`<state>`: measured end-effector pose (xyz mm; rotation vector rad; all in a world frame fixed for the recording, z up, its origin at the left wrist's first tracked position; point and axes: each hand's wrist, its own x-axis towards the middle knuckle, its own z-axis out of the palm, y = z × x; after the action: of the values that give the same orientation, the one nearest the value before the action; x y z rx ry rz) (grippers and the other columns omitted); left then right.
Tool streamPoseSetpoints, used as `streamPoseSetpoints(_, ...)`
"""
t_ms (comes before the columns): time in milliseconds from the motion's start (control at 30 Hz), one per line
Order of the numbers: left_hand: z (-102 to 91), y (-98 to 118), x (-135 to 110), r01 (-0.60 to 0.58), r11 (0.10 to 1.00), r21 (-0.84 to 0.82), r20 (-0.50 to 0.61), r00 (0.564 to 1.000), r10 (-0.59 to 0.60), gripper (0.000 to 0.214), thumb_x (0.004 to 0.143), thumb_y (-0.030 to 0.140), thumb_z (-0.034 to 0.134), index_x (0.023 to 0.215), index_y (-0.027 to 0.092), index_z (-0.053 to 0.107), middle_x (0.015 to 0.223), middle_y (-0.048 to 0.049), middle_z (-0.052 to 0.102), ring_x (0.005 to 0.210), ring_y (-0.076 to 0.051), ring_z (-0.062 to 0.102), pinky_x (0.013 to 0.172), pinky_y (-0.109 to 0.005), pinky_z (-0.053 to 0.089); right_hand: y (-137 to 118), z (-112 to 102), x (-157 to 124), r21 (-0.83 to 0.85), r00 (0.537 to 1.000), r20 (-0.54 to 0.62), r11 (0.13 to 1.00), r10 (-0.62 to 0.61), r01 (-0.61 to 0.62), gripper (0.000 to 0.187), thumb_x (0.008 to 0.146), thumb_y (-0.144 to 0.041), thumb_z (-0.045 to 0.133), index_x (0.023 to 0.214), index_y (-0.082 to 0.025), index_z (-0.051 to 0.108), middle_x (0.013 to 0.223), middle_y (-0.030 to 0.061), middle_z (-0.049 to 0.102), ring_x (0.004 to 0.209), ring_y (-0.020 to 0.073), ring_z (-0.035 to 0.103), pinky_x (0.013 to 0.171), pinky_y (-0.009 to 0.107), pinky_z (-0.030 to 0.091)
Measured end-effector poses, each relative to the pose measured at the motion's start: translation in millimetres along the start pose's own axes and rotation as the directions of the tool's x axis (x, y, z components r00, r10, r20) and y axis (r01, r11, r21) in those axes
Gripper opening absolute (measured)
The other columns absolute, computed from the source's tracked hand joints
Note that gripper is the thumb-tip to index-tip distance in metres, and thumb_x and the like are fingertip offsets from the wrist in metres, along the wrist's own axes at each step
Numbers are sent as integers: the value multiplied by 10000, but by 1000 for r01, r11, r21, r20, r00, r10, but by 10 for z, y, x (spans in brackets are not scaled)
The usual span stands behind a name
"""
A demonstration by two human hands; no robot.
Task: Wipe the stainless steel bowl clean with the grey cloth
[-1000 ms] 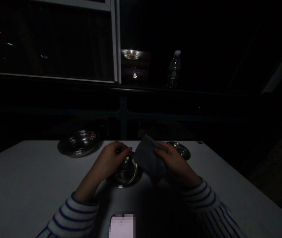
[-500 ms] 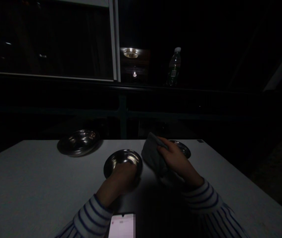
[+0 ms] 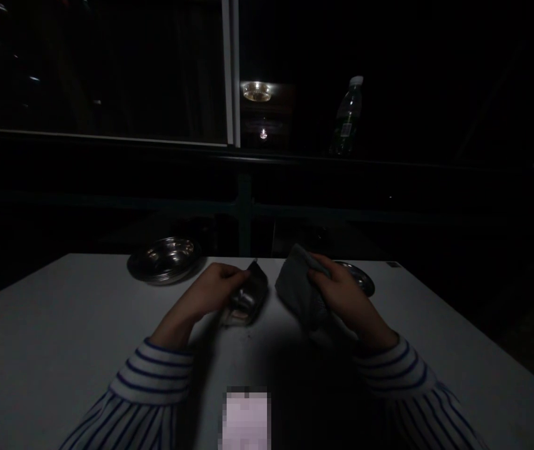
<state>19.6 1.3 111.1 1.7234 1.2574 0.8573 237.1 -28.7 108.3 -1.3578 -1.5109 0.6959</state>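
Observation:
My left hand (image 3: 217, 287) is closed on the rim of a small shiny metal bowl (image 3: 251, 297), which is tipped on its side and partly blurred. To the right of that bowl, my right hand (image 3: 339, 290) grips a bunched grey cloth (image 3: 297, 284) between thumb and fingers. The cloth and the bowl are apart, with a narrow gap between them. Beyond my right hand lies another metal dish (image 3: 361, 279), partly hidden by the hand.
A stack of metal bowls (image 3: 164, 259) stands at the back left of the white table (image 3: 84, 325). A lit phone (image 3: 246, 422) lies at the near edge. A plastic bottle (image 3: 347, 119) stands on the dark ledge beyond the table. The surroundings are very dark.
The metal bowl was upright with my left hand inside it; now my left hand holds its rim and it is tipped. The cloth stays in my right hand. The view has shifted slightly.

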Motion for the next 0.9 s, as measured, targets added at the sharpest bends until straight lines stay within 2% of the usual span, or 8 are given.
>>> streamPoseSetpoints(100,6,-9,29,60,980,-191,-71,995,-74,329,702,439,590,708,127,693,644,-41,663,596,-141,562,543,-232,402,-29,43,11,-34,999,24,998,-48,48,394,798,-203,421,1172,-201,544,1062,46,640,927,174,597,814,312,467)
streamPoseSetpoints(267,62,-17,65,40,869,-493,-157,978,-134,278,674,397,647,762,135,680,731,-41,662,665,-140,588,586,-248,457,-152,169,118,-197,980,85,962,-178,192,392,810,-186,403,1173,-225,545,1062,44,637,942,204,595,808,344,468)
streamPoseSetpoints(433,101,-6,55,-6,801,-599,-166,979,-117,252,674,373,657,745,132,676,720,-32,665,653,-126,587,602,-247,469,-223,367,171,-329,954,98,896,-282,298,449,800,-140,396,1225,-247,496,1154,36,602,1049,240,557,901,408,429)
streamPoseSetpoints(600,130,71,29,-28,736,-676,-232,957,-176,164,723,289,617,713,130,653,666,-8,650,593,-93,580,574,-209,456,-207,449,118,-391,909,169,820,-382,418,503,814,-123,358,1302,-233,412,1239,29,549,1129,206,513,962,386,404)
streamPoseSetpoints(667,136,113,12,-45,705,-708,-258,945,-199,131,731,256,610,708,132,642,657,3,642,587,-84,578,561,-194,451,-192,475,93,-420,869,222,761,-442,494,489,834,-136,344,1318,-183,392,1298,49,498,1190,186,456,999,359,370)
streamPoseSetpoints(767,133,161,-29,-74,655,-752,-280,935,-216,104,722,240,623,720,136,631,649,15,629,579,-77,571,534,-180,438,-180,537,45,-502,793,304,618,-528,605,466,868,-185,330,1324,-105,380,1380,97,394,1269,196,350,1028,369,322)
streamPoseSetpoints(900,116,178,-95,-99,637,-765,-313,921,-233,142,695,274,652,725,139,620,673,11,633,611,-91,577,561,-199,448,-205,585,-38,-586,733,400,461,-551,666,483,888,-283,337,1336,-106,364,1411,113,339,1285,255,297,987,435,325)
